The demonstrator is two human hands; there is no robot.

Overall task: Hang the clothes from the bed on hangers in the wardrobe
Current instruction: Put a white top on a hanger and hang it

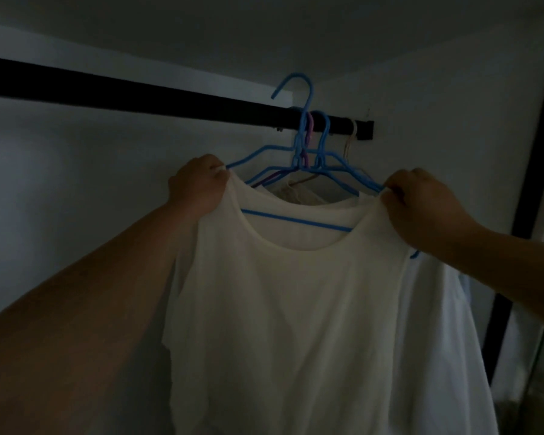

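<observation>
Both arms reach up and forward, bare from forearm to hand. The left forearm enters from the lower left corner and rises steeply toward the centre, its wrist roughly straight. The left hand (197,188) is seen from the back, knuckles uppermost, fingers curled under and gripping a fold of white shirt (283,309) at its shoulder. The right forearm comes in from the right edge, running nearly level, then bends slightly at the wrist. The right hand (421,205) also shows its back, fingers curled down and pinching the shirt's other shoulder. The two hands sit at about the same height, well apart.
</observation>
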